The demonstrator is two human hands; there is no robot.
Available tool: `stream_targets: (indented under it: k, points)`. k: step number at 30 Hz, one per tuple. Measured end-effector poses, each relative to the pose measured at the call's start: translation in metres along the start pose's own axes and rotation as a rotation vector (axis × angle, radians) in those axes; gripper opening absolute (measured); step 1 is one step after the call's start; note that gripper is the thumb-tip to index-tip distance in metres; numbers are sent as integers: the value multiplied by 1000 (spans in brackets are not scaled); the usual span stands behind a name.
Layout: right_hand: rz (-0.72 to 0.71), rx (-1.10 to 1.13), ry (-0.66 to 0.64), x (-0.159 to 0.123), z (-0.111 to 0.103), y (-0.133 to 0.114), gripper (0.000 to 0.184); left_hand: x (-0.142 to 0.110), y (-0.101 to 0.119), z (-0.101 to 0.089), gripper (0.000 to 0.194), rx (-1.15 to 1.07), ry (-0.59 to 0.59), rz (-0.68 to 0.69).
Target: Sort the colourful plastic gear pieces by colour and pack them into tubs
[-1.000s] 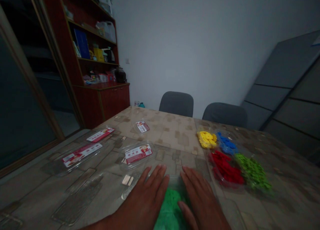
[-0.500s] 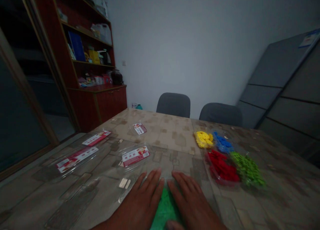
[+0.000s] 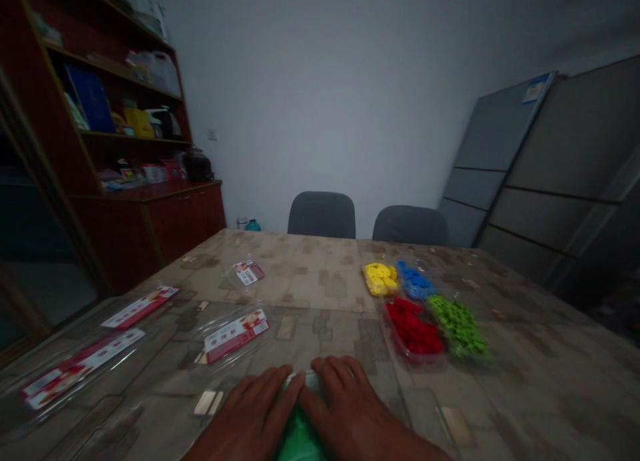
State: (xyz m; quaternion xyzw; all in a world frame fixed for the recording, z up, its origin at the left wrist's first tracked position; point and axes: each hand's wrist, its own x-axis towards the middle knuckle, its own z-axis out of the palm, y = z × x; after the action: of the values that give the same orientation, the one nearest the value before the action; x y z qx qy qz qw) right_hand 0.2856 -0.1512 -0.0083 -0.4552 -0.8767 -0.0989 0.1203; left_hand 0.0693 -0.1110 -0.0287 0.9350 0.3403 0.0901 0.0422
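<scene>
Straight ahead and low in my head view, the green material lies between the two hands, at the bottom edge of the picture. What shows of it runs away from the wearer, narrowing to a wedge where the inner digits nearly meet; its near end is cut off, so I can't tell its full long axis. Neither hand is clearly nearer: the left hand covers its left side and the right hand its right, both palm down with fingers bent slightly and held close together. I can't tell from here whether they grip it or only rest on it, nor how firmly they press. Just beyond the inner digits I see a pale, glossy rim, probably clear plastic around the green, which itself looks smooth with a dull sheen. Off to the right, well apart from the hands, stand transparent tubs of small matte pieces: stubby red pieces, crumbly-looking lime pieces, chunky yellow pieces and blue pieces. Nearest beyond the left hand lies a thin, shiny labelled lid, its red-and-white sticker set aslant; a smaller labelled lid sits farther back. Under it all, the table carries a printed pattern of beige and brown blocks, with a glossy surface nearer the wearer.
</scene>
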Motion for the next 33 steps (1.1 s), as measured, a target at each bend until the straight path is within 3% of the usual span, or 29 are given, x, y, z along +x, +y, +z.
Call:
stream_targets:
  k: [3,7,12,16,17,19,22,25,28,30,33]
  points:
    - [-22,-74,105,-19,-2,12,28,18,19,-2,70,21,-37,34]
    - [39,-129,116,-69,-5,48,35,58,60,-11,62,-2,-102,155]
    - [243,-83,53,-172,-13,111,38,111,139,-8,51,-49,-40,386]
    - [352,-130,93,-261,-49,140,51,152,206,0,49,-132,17,500]
    - [343,-136,107,-281,-60,144,60,164,220,2,53,-167,24,522]
    - [377,-117,69,-316,-80,153,82,190,247,5,82,-206,33,662]
    - [557,-145,2,-357,-94,177,80,232,281,15,106,-247,30,747]
    - [645,-148,-36,-387,-89,210,74,261,307,33,96,-214,2,757]
    - [667,-141,-45,-399,-79,237,63,269,322,51,62,-118,38,797]
    - [680,-135,-63,-396,-76,249,62,267,325,57,49,-61,106,807]
    - [754,-187,-80,-375,-76,264,65,265,323,55,48,-19,134,769]
